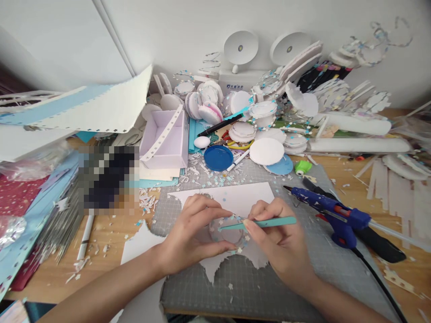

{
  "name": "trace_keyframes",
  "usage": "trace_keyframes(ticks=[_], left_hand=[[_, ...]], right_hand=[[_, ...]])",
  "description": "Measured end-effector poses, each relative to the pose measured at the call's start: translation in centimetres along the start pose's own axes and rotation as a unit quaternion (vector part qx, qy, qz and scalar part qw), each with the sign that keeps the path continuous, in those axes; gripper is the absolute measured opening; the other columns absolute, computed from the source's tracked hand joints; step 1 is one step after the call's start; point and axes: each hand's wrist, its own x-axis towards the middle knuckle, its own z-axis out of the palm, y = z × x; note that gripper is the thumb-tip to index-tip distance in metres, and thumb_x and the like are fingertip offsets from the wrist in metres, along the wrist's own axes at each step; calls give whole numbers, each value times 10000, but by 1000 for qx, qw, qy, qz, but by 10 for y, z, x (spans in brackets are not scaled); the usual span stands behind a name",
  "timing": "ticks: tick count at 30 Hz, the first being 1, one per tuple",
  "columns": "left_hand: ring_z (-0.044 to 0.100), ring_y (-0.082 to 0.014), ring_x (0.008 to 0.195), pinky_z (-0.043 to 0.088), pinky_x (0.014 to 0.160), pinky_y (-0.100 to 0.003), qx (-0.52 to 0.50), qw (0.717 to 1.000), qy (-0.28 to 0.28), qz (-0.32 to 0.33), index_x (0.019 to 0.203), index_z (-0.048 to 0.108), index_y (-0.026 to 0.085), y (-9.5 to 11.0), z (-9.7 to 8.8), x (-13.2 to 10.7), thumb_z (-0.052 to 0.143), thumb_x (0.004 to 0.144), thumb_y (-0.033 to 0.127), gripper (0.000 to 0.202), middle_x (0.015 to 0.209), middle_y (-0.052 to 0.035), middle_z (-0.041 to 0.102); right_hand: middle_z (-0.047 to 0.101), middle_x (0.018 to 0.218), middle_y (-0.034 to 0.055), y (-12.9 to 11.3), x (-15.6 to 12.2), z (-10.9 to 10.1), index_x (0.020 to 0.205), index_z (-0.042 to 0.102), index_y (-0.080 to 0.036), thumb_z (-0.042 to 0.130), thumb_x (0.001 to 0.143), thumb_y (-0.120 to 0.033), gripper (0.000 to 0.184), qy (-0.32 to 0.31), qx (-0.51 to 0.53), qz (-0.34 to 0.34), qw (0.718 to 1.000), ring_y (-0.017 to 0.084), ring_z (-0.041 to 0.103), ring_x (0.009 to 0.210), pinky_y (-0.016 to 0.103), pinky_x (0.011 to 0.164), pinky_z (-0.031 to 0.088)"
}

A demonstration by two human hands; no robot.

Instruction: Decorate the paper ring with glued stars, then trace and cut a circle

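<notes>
My left hand (197,231) curves its thumb and fingers around a small round whitish piece (226,232), its rim dotted with tiny blue and white paper flowers. Pinched in my right hand (283,237) is a pair of teal tweezers (269,222), with its tips pointing left over the round piece. My right fingers are close to the flowered rim; whether they touch it I cannot tell. Under both hands lies white paper (249,194) with ragged cut edges, on a grey cutting mat (256,294).
On the right lies a blue glue gun (336,211) with its cord. Behind my hands are a blue round lid (218,158), a white disc (267,151) and a lilac box (164,157). Flower-trimmed discs crowd the back by the wall. Thin wires (63,224) and paper scraps lie left.
</notes>
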Motion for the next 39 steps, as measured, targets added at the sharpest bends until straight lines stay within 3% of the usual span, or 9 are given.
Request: trace_keyframes(ticks=[39], left_hand=[[565, -219, 898, 449, 790, -345, -6, 1000, 5, 6, 1099, 624, 192, 1, -1, 1, 750, 738, 411, 440, 977, -79, 613]], right_hand=[[479, 715, -23, 2, 1, -2, 792, 502, -234, 640, 843, -215, 148, 2, 42, 49, 998, 120, 465, 649, 241, 567, 390]])
